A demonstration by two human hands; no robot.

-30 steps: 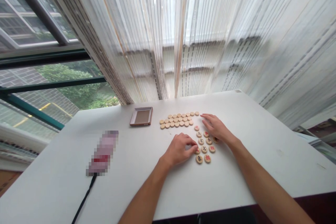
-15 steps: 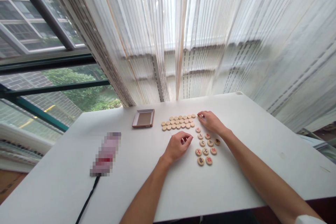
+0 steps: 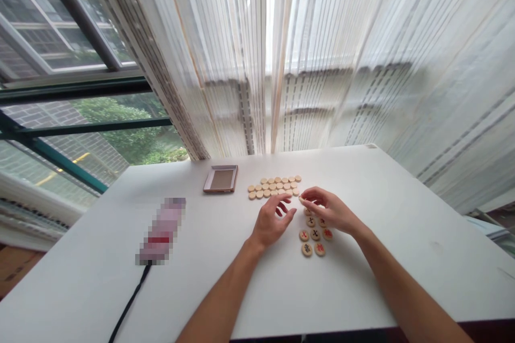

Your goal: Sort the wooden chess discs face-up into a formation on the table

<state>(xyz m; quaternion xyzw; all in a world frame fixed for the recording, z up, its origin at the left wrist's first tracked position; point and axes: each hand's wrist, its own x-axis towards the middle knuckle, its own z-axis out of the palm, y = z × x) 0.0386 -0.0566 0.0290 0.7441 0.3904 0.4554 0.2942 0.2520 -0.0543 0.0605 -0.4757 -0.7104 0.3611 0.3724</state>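
Note:
My right hand (image 3: 332, 211) pinches a round wooden Chinese chess piece (image 3: 301, 199) between thumb and fingertips, just above the table. My left hand (image 3: 273, 221) is close by on the left, fingers curved and apart, with nothing in it. Beyond the left hand, plain-topped chess pieces (image 3: 277, 180) lie in staggered rows; its fingers cover part of the nearest row. Below the right hand, face-up pieces (image 3: 315, 234) with red or black characters form short rows. Some of these are hidden under the right hand.
A shallow open box (image 3: 219, 191) sits at the back of the white table (image 3: 201, 278), left of the rows. Farther left lies a pixelated pinkish object (image 3: 163, 233) with a black cable (image 3: 132, 300) running to the front. Sheer curtains (image 3: 314, 37) hang behind the table.
My right hand has come from the far right end of the plain rows toward me, bringing a chess piece close to my left hand. The left hand's fingers have opened wider.

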